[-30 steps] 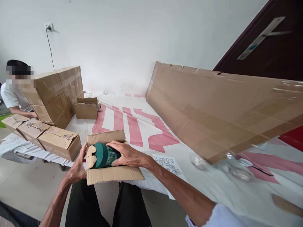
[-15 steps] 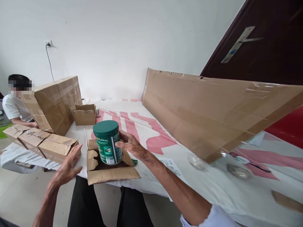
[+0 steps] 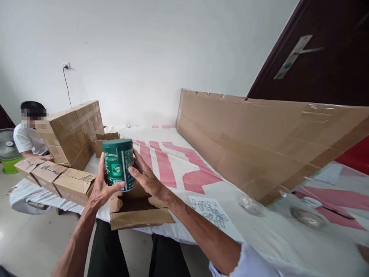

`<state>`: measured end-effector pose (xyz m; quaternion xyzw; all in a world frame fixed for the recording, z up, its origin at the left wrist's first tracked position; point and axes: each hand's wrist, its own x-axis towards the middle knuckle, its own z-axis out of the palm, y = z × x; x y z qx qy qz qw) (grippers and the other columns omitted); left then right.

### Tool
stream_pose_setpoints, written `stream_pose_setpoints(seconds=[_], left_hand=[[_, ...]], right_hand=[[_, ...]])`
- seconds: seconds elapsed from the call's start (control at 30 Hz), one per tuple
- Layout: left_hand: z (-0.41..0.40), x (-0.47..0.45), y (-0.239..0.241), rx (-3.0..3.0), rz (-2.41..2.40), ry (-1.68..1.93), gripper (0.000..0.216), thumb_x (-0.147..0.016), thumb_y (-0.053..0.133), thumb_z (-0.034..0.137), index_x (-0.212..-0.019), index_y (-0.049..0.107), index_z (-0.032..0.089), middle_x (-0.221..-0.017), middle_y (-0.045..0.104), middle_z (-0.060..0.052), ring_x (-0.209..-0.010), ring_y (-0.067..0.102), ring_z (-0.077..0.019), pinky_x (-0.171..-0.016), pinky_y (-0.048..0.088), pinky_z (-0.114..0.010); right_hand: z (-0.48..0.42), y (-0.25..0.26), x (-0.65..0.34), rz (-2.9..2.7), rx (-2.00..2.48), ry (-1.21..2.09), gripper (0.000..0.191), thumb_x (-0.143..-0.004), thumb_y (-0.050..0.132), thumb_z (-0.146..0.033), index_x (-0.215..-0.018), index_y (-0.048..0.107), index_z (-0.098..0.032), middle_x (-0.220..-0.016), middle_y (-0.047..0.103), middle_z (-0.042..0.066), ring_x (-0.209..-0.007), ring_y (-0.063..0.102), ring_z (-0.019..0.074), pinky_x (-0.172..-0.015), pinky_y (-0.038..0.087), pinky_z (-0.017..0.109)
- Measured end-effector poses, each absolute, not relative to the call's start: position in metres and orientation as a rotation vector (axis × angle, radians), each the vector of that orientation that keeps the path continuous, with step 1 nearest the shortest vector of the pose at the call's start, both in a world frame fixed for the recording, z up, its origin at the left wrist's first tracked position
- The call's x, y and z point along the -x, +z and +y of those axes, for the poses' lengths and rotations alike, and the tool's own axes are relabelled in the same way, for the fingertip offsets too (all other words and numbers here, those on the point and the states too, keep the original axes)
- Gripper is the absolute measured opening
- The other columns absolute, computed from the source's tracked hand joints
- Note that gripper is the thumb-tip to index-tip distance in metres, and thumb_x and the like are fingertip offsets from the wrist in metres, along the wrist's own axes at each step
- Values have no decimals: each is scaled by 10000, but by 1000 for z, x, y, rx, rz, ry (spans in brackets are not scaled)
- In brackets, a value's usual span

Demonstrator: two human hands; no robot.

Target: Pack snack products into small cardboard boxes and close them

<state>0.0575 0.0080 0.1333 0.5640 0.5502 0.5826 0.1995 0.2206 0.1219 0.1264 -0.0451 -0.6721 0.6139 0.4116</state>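
One green canister [image 3: 117, 163], lidded, upright or nearly so, raised above the far side of an open carton [image 3: 141, 220]. Left hand [image 3: 100, 191] curved around one flank, thumb across the lower front; right hand [image 3: 146, 177] gripping the opposite flank, both occupied by the canister (a two-sided hold, presumably for steadiness). Carton near the cloth's front edge, apparently for easy reach; flaps spread, leaving its mouth accessible. Materials: canister a smooth cylinder, flat-topped, with printed label, plastic or metal not determinable; carton of brown corrugated board, ragged-edged; cloth [image 3: 191, 161] white, wrinkled, with red printed shapes.
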Motion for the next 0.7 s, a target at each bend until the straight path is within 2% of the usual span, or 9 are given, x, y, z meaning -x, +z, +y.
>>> stream_pose_setpoints(seconds=[0.07,0.13,0.23,0.37,0.43,0.57,0.7], left_hand=[[12,-50,137,-1537,1556,1653,1274,-775,901,567,-1732,88,357,-1781,292,-72,-1615,319,-406,-1304,355,-542],[18,-42,140,-1528,1557,1641,1296,-758,920,533,-1733,86,350,-1779,296,-74,-1606,336,-408,-1293,377,-533],[25,-34,139,-1523,1498,1600,1310,-744,932,475,-1735,89,324,-1748,361,-95,-1571,398,-410,-1251,437,-522],[30,-28,132,-1435,1511,1575,1207,-779,897,418,-1729,163,302,-1753,350,-99,-1558,416,-405,-1212,484,-499],[30,-27,128,-1396,1541,1553,1201,-771,897,399,-1727,179,286,-1717,415,-109,-1537,443,-403,-1203,491,-500],[31,-28,123,-1366,1519,1518,1198,-774,882,400,-1726,166,264,-1552,607,-119,-1389,601,-380,-1156,524,-515],[31,-32,125,-1311,1549,1499,1159,-790,851,398,-1724,175,270,-1503,647,-103,-1334,644,-360,-1174,507,-517]], right_hand=[[123,127,-214,-1716,75,1535,928,-951,685,-674,-1713,265,-353,-1716,415,29,-1568,411,274,-1292,372,475],[127,123,-208,-1739,92,1501,921,-962,669,-668,-1720,248,-356,-1738,376,15,-1602,352,268,-1321,321,475],[137,114,-198,-1780,146,1489,915,-957,662,-675,-1716,264,-354,-1720,408,23,-1592,367,280,-1326,304,493],[148,101,-187,-1779,203,1597,930,-918,696,-676,-1696,312,-340,-1652,504,48,-1526,462,294,-1283,374,504],[150,95,-184,-1768,223,1650,913,-909,705,-665,-1679,344,-336,-1615,545,54,-1500,491,295,-1255,410,500],[151,84,-181,-1757,258,1682,848,-917,700,-649,-1643,404,-326,-1555,597,60,-1460,523,289,-1230,433,491],[154,78,-179,-1758,268,1691,814,-936,676,-654,-1632,421,-318,-1555,589,69,-1438,538,285,-1240,415,491]])
